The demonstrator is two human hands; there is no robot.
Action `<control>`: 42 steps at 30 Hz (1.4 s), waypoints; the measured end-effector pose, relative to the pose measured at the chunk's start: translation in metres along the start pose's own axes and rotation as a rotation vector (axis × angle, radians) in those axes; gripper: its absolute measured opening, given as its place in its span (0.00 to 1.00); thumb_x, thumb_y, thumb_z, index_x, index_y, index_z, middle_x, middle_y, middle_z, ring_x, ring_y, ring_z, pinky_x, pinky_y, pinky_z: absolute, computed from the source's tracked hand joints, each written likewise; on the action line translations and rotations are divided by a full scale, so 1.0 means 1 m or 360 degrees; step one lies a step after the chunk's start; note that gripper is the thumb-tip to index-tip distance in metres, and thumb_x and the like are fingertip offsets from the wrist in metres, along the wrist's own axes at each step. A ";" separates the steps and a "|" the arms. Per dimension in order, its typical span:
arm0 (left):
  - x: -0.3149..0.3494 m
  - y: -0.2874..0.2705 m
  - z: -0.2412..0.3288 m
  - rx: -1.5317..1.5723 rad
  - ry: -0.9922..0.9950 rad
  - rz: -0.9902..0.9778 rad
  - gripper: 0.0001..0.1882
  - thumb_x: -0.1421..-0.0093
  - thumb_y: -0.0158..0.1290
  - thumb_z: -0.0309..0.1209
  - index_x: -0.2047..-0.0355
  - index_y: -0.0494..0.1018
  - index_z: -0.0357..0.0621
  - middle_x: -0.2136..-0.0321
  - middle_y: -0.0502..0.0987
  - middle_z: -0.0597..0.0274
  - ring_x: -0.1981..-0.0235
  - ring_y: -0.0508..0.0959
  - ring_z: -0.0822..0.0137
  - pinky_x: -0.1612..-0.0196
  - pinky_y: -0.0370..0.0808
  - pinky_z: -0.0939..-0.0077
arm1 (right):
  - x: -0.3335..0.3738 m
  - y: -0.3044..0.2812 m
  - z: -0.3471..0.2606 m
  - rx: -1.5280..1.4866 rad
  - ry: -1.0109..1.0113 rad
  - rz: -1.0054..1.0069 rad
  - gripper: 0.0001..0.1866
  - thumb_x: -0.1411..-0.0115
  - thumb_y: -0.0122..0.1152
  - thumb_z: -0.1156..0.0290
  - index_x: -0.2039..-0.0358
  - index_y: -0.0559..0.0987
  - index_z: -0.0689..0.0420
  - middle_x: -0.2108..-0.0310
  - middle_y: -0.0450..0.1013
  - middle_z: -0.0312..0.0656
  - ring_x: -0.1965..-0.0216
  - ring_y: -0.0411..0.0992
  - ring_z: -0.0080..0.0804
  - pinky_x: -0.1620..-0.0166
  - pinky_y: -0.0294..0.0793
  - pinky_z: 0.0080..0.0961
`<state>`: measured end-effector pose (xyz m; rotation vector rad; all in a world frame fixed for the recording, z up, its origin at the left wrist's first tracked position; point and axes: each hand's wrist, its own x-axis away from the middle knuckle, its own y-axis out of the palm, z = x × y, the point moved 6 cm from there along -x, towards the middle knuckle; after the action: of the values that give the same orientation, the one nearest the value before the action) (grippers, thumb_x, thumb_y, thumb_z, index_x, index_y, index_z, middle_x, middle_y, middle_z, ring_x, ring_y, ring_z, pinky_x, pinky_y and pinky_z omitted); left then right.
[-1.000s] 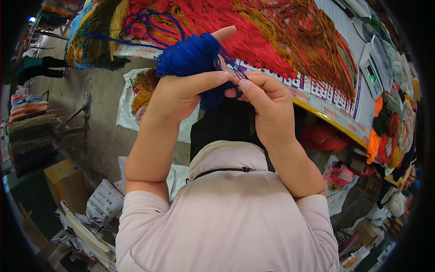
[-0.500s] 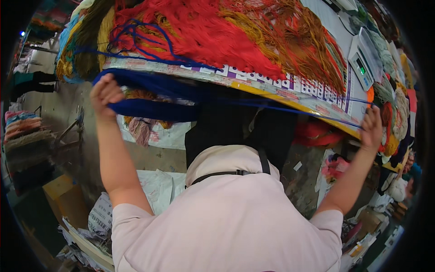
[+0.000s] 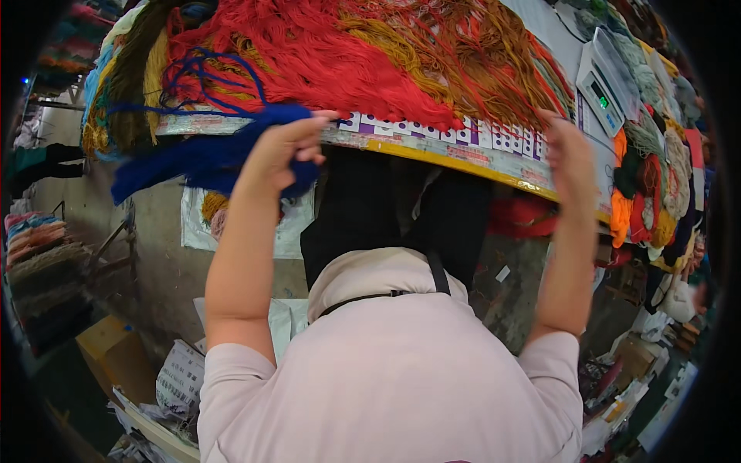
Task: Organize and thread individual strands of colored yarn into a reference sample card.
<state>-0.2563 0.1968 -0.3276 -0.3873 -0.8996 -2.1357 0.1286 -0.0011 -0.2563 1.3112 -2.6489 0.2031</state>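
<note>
A skein of dark blue yarn (image 3: 193,158) hangs at the table's front edge on the left. My left hand (image 3: 287,150) is closed around its right end, with part of the bundle showing above and below the fingers. Loose blue strands trail from it up over the red yarn (image 3: 332,69) on the table. My right hand (image 3: 570,154) is raised at the table's right front edge, apart from the skein. Motion blurs its fingers, and I cannot make out any strand in them.
Mustard and brown-orange yarn (image 3: 494,62) covers the table (image 3: 432,150) beside the red. A digital scale (image 3: 602,96) stands at the right, near more coloured skeins (image 3: 652,193). Folded yarn stacks (image 3: 42,247) and a cardboard box (image 3: 116,355) are at the left.
Both hands have come inward, the left to the right and the right to the left. The blue skein, stretched between them before, now hangs bunched at the left hand.
</note>
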 end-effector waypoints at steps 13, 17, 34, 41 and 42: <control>-0.054 0.007 -0.045 -0.1008 0.0031 0.0649 0.21 0.45 0.53 0.44 0.82 0.74 0.36 0.85 0.73 0.61 0.83 0.73 0.67 0.76 0.68 0.73 | -0.011 0.237 0.067 0.0903 -0.0511 -0.0274 0.11 0.50 0.62 0.64 0.71 0.83 0.58 0.74 0.77 0.48 0.71 0.77 0.44 0.65 0.75 0.31; -0.035 0.024 -0.028 -0.0771 0.0101 0.0537 0.17 0.45 0.54 0.36 0.87 0.69 0.42 0.87 0.69 0.64 0.84 0.68 0.71 0.74 0.68 0.77 | -0.009 0.237 0.072 0.0806 -0.0358 -0.0243 0.10 0.50 0.63 0.65 0.72 0.83 0.58 0.76 0.78 0.46 0.72 0.77 0.41 0.66 0.74 0.30; -0.035 0.008 -0.025 -0.0247 0.0535 0.0563 0.05 0.45 0.56 0.30 0.75 0.74 0.43 0.82 0.71 0.67 0.82 0.70 0.73 0.74 0.66 0.80 | 0.014 0.239 0.069 0.0740 -0.0782 -0.0343 0.12 0.50 0.61 0.77 0.62 0.81 0.58 0.69 0.75 0.44 0.70 0.75 0.43 0.65 0.74 0.32; -0.006 -0.035 0.021 0.0688 0.0478 0.0243 0.05 0.42 0.47 0.29 0.67 0.71 0.43 0.73 0.77 0.58 0.65 0.78 0.59 0.58 0.72 0.65 | 0.024 0.255 0.049 0.1815 -0.0919 -0.0437 0.05 0.49 0.60 0.72 0.70 0.78 0.57 0.66 0.71 0.44 0.68 0.74 0.43 0.63 0.74 0.38; -0.009 -0.029 0.018 0.0816 0.0416 -0.0026 0.05 0.41 0.48 0.29 0.67 0.71 0.43 0.72 0.77 0.59 0.66 0.78 0.60 0.59 0.73 0.65 | 0.023 0.256 0.048 0.1811 -0.0922 -0.0434 0.05 0.49 0.60 0.72 0.70 0.78 0.57 0.66 0.71 0.44 0.68 0.74 0.43 0.63 0.74 0.38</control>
<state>-0.2730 0.2279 -0.3332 0.1550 -1.2437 -1.8261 -0.0936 0.1253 -0.3094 2.2727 -2.7482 1.7004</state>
